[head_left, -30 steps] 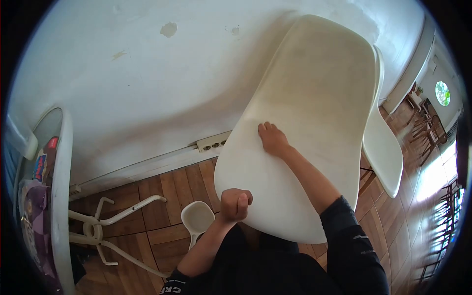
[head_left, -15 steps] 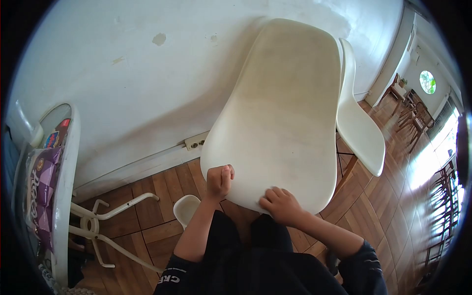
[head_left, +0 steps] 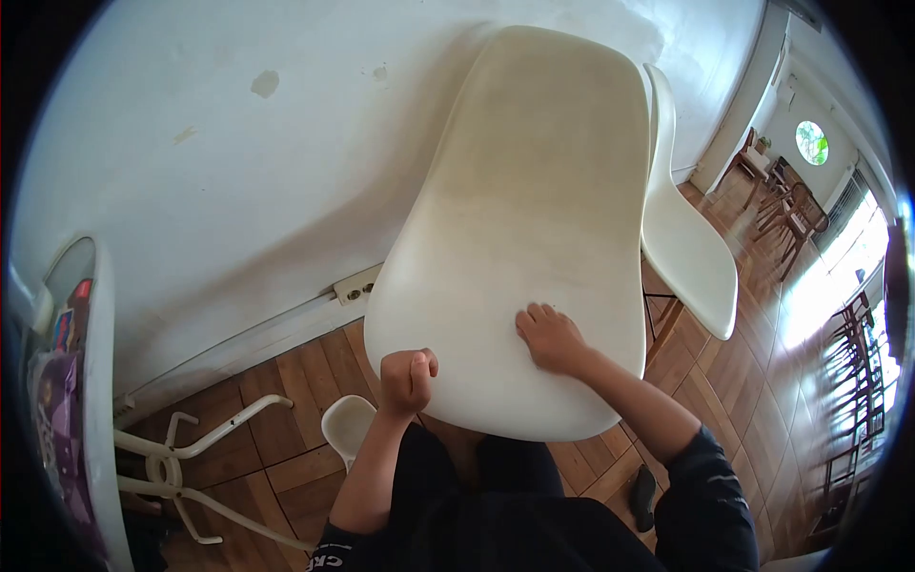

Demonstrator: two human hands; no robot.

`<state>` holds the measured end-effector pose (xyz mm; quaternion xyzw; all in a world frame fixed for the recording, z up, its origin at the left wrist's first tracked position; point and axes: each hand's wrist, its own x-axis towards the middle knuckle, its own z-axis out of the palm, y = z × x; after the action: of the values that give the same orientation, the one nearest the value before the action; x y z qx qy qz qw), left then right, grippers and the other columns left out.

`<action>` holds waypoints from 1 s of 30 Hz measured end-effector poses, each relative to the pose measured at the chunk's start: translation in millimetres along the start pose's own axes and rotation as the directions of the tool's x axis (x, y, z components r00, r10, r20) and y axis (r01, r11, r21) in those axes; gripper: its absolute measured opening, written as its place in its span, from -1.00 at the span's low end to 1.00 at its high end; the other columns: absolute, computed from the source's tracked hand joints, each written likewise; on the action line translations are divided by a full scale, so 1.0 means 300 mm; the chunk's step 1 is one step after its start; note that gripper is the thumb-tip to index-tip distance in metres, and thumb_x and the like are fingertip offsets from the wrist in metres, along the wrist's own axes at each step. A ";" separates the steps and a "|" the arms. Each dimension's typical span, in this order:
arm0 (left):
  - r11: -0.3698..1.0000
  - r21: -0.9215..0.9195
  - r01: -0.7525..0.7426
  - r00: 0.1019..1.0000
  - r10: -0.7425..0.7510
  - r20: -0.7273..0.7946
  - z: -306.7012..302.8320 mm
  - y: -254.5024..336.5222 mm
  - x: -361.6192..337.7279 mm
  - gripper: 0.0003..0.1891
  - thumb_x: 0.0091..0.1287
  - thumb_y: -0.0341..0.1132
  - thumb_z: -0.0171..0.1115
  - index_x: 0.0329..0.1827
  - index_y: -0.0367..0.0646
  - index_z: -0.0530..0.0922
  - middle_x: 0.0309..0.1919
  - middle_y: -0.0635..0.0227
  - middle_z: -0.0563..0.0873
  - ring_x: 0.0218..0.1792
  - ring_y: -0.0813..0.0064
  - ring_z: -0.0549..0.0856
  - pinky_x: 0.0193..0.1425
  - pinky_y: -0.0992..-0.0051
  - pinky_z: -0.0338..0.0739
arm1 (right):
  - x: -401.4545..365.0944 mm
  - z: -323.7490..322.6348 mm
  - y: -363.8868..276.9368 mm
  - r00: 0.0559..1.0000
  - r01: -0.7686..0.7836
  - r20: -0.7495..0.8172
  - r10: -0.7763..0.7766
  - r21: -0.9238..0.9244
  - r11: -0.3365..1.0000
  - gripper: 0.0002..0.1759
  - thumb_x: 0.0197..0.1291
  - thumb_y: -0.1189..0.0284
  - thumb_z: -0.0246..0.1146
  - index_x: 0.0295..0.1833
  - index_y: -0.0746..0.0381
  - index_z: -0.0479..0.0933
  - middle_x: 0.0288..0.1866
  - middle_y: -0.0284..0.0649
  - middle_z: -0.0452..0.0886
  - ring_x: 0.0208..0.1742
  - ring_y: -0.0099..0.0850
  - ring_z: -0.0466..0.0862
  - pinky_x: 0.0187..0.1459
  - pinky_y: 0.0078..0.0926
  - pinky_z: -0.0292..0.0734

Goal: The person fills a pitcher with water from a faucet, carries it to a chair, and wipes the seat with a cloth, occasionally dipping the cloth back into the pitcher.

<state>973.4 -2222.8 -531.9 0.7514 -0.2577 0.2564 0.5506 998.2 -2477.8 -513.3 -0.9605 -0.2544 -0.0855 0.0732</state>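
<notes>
A cream-white shell chair (head_left: 515, 267) stands in front of me, its seat towards my knees and its back leaning up near the wall. My right hand (head_left: 551, 338) lies on the middle of the seat, palm down, with fingers stretched over the surface. Closed in a fist, my left hand (head_left: 408, 379) is at the seat's front left edge, thumb on top. Whatever it holds, if anything, is hidden inside the fingers.
A second white chair (head_left: 691, 257) stands close behind on the right. At left, a round white table (head_left: 103, 381) carries snack packets (head_left: 59, 410). A small white chair-like piece (head_left: 348, 426) is on the floor. A wall socket (head_left: 356, 286) sits low behind.
My right hand has moved up from the front edge to the seat's middle. My left fist has stayed at the edge. The camera view has shifted slightly.
</notes>
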 end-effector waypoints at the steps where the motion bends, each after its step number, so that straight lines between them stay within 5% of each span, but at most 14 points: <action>1: 1.000 0.027 -0.013 1.000 0.013 0.012 -0.002 0.002 0.001 -0.57 0.32 -0.34 -0.23 -0.76 -0.21 0.36 -0.82 0.26 0.39 -0.77 0.29 0.43 -0.62 0.38 0.31 | 0.058 0.009 0.031 0.999 -0.023 0.033 0.024 -0.022 0.999 -0.89 0.16 0.49 0.02 -0.20 0.24 0.36 -0.20 -0.11 0.43 -0.12 -0.17 0.47 -0.16 -0.18 0.45; 7: 0.995 0.054 -0.086 0.996 0.085 0.027 -0.006 -0.010 0.001 -0.52 0.33 -0.29 -0.26 -0.79 -0.18 0.36 -0.85 0.31 0.38 -0.80 0.36 0.40 -0.67 0.43 0.26 | 0.372 0.102 0.307 0.966 -0.197 0.133 0.220 -0.163 0.967 -0.77 0.14 0.49 0.06 -0.06 0.23 0.36 -0.07 -0.11 0.43 0.00 -0.17 0.47 -0.12 -0.21 0.48; 13: 0.998 0.014 -0.066 0.997 0.065 0.039 -0.010 -0.015 -0.001 -0.58 0.31 -0.33 -0.21 -0.77 -0.15 0.34 -0.83 0.29 0.37 -0.79 0.29 0.42 -0.64 0.36 0.30 | 0.461 0.141 0.377 0.947 -0.310 -0.041 0.318 -0.372 0.875 -0.79 0.25 0.48 -0.03 -0.01 0.21 0.30 -0.05 -0.13 0.39 0.03 -0.22 0.44 -0.06 -0.27 0.43; 16: 0.996 0.035 -0.079 0.997 0.078 0.016 -0.004 -0.021 0.000 -0.58 0.31 -0.34 -0.21 -0.77 -0.16 0.34 -0.83 0.27 0.37 -0.78 0.27 0.42 -0.63 0.35 0.31 | 0.440 0.122 0.337 0.957 -0.286 -0.033 0.290 -0.299 0.910 -0.79 0.20 0.51 0.00 -0.04 0.20 0.31 -0.06 -0.13 0.39 0.03 -0.20 0.44 -0.09 -0.26 0.45; 18: 0.994 0.047 -0.094 0.996 0.093 0.016 -0.001 -0.027 -0.001 -0.59 0.31 -0.34 -0.21 -0.76 -0.16 0.34 -0.82 0.27 0.37 -0.78 0.26 0.43 -0.62 0.35 0.32 | 0.395 0.098 0.303 0.950 -0.222 0.178 0.256 -0.193 0.956 -0.69 0.09 0.55 0.08 0.00 0.20 0.34 0.00 -0.08 0.42 0.03 -0.17 0.47 -0.08 -0.23 0.48; 21: 0.997 0.046 -0.065 0.997 0.063 0.035 0.001 -0.017 0.004 -0.59 0.31 -0.36 -0.21 -0.76 -0.17 0.33 -0.82 0.25 0.37 -0.77 0.24 0.43 -0.61 0.34 0.33 | 0.286 0.040 0.176 0.949 -0.179 0.260 0.181 -0.029 0.983 -0.71 0.01 0.57 0.13 -0.08 0.21 0.37 -0.05 -0.08 0.44 -0.01 -0.14 0.49 -0.08 -0.20 0.49; 30: 0.993 0.052 -0.101 0.994 0.099 0.043 0.052 0.057 0.004 -0.60 0.33 -0.35 -0.20 -0.73 -0.18 0.35 -0.78 0.24 0.42 -0.73 0.21 0.46 -0.58 0.32 0.36 | -0.116 -0.073 -0.196 0.961 0.135 0.235 -0.143 0.052 0.989 -0.80 0.06 0.47 0.07 -0.15 0.19 0.42 -0.19 -0.14 0.46 -0.08 -0.19 0.50 -0.15 -0.26 0.47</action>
<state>964.3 -2242.3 -523.3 0.7572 -0.2991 0.2754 0.5112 936.2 -2447.8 -493.2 -0.9421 -0.3297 0.0297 0.0530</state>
